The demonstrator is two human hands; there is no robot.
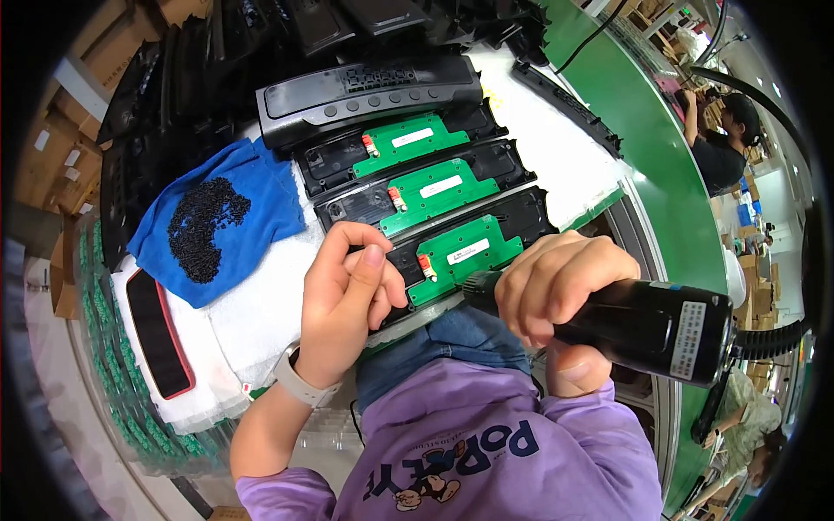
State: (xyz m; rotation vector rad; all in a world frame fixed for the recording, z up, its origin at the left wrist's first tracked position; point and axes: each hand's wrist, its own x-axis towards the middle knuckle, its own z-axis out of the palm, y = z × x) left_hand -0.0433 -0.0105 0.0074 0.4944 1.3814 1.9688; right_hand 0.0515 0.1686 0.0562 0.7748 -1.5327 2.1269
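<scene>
My right hand (569,282) grips a black electric screwdriver (647,326), its ribbed front end pointing left over the nearest green circuit board (486,246). The bit cannot be made out. That board lies in a long black plastic housing (537,208), with a red-and-white wire bundle (426,267) at its left. At the left end of this housing is my left hand (343,291), its fingers curled and the thumb pressed to the index finger; anything between them is hidden. Two similar housings with a middle board (441,198) and a far board (417,143) lie behind, side by side.
Left of the housings, a blue cloth (274,204) bears a heap of small black screws (204,234). A red-edged phone (161,334) lies nearby. Behind stand a black panel with buttons (373,91) and piled black plastic parts (200,69). Another person (730,139) sits at far right.
</scene>
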